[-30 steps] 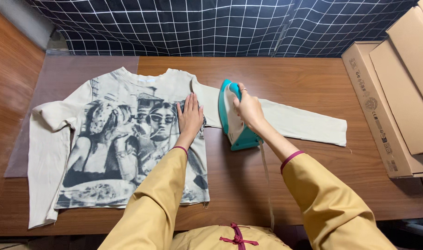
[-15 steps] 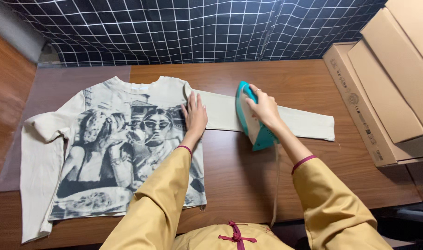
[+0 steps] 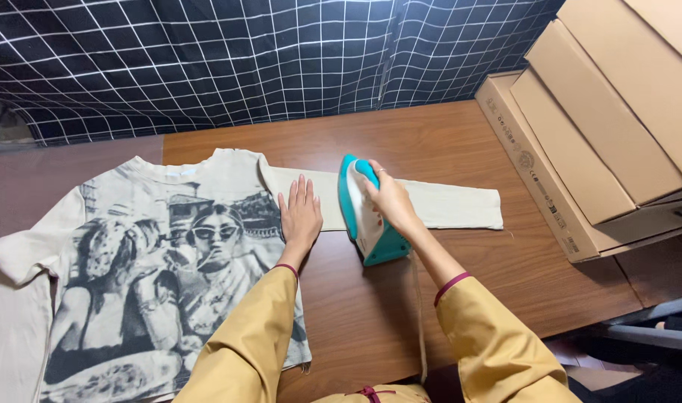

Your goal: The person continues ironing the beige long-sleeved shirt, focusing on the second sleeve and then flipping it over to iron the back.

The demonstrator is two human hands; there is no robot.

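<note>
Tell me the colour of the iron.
The iron is teal and white, seen in the head view.

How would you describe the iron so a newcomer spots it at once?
Start at the brown wooden table and follow the cream shirt to its outstretched sleeve. The iron rests on that sleeve under the right hand; it is the only teal thing there.

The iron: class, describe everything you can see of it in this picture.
The iron is teal with a white body, seemingly plastic, its pointed tip facing away from the person and its teal heel nearest them. It sits over the near edge of the cream sleeve, partly on the wooden table. The right hand grips it from the right; the soleplate is hidden. A pale cord trails back toward the person.
</note>
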